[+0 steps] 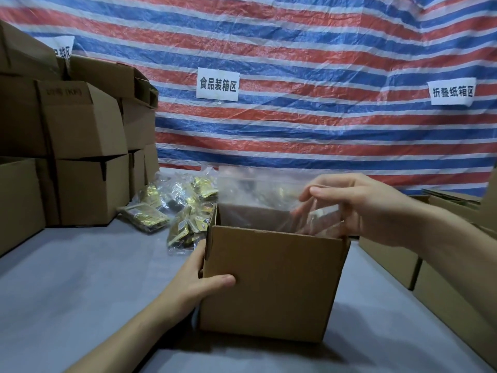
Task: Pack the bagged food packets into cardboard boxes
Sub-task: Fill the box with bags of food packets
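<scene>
At the centre of the grey table [80, 278], an open cardboard box [271, 284] is being gripped at its near left corner by the left hand [197, 284]. A clear bag [258, 192], standing inside the box, is being pinched by the right hand [360, 208]. Bagged packets [177, 208] are lying behind the box.
</scene>
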The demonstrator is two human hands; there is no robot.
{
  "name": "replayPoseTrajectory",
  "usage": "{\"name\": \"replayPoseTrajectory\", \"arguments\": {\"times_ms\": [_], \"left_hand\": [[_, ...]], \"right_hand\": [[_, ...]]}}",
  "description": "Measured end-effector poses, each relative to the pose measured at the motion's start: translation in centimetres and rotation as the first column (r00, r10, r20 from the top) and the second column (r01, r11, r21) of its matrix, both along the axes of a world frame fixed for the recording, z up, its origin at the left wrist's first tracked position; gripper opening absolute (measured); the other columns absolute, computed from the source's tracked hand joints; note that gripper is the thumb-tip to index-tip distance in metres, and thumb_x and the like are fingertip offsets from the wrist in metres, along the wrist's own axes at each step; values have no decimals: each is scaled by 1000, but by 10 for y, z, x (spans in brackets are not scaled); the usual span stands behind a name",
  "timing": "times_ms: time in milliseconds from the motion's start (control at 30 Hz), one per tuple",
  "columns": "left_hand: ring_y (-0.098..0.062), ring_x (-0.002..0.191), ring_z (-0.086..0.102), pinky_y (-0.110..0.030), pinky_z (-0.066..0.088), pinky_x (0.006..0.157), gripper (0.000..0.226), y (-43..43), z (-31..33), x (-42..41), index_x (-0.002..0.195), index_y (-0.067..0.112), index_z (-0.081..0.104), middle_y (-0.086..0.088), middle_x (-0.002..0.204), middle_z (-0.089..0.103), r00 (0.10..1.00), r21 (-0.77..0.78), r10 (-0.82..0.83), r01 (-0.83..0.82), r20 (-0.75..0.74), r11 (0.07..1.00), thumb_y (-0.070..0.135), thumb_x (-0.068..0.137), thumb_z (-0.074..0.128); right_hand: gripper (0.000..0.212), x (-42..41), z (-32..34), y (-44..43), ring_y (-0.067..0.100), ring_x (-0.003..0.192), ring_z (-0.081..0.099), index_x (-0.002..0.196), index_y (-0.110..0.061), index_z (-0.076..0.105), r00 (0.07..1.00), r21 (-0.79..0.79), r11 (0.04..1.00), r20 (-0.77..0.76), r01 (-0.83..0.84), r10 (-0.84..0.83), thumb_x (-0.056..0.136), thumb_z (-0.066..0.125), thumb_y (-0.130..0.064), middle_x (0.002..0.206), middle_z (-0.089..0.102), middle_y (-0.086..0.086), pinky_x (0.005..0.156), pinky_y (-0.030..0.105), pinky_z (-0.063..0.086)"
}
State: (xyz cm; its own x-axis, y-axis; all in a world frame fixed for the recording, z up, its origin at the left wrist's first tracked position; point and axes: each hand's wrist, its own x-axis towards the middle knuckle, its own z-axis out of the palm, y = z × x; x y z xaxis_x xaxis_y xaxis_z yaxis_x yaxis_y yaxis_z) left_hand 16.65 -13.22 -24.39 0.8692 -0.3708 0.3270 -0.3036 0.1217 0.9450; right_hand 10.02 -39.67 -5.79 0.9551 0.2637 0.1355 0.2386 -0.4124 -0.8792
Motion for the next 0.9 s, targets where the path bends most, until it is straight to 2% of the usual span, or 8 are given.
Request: {"name": "replayPoseTrajectory", "arguments": {"times_ms": [133,267,400,567,633,733,833,900], "left_hand": [[-19,106,69,-28,57,80,84,1,-3,1,125,23,56,2,112,74,996,61,73,-76,59,995,45,49,85],[-14,107,68,-28,55,83,83,1,-5,2,124,36,57,8,114,73,988,68,109,-117,106,991,49,48,90],[-6,107,67,-19,55,80,77,0,-2,1,114,57,59,14,115,72,982,75,122,-134,144,988,62,45,92],[-5,107,66,-17,52,81,76,0,-3,1,116,56,58,16,115,70,975,97,126,-146,182,985,56,48,90],[-4,106,66,-16,51,82,76,0,-4,2,121,48,57,17,115,70,972,95,124,-145,199,985,49,51,86],[-3,106,66,-20,51,84,82,1,-3,3,126,34,53,19,115,68,970,110,123,-148,208,983,49,52,84],[1,105,66,-15,50,84,79,1,-2,2,124,37,52,22,114,68,968,112,128,-155,215,982,48,53,83],[0,105,66,-14,51,83,74,1,-3,3,120,46,54,22,114,69,968,118,131,-159,213,980,47,53,85]], "right_hand": [[20,-1,-2,-7,37,88,75,96,-14,75,993,31,999,-111,37,-33,96,60,-27,101,76,12,59,31,61],[15,6,-7,-4,24,89,73,88,-18,81,973,-151,963,-12,225,-230,94,69,-24,94,77,2,65,28,61],[7,14,-16,8,17,87,69,92,-21,75,921,-416,822,170,389,-350,87,79,-24,92,71,3,68,30,59],[5,21,-15,25,18,79,70,85,-16,76,921,-639,666,213,385,-327,81,78,-19,82,73,6,68,33,59],[7,20,-10,26,18,79,69,85,-13,76,945,-579,748,156,324,-289,81,79,-17,83,75,3,67,35,60],[16,12,4,20,14,78,73,93,-7,74,990,-281,951,-30,127,-141,87,77,-22,90,78,4,58,22,55],[18,5,15,12,27,90,76,99,-4,70,986,-58,998,-164,-4,-6,93,66,-22,99,76,11,65,29,60],[21,4,12,12,24,74,75,98,-5,70,979,-65,998,-205,6,-19,95,64,-25,91,77,10,57,25,56]]}}
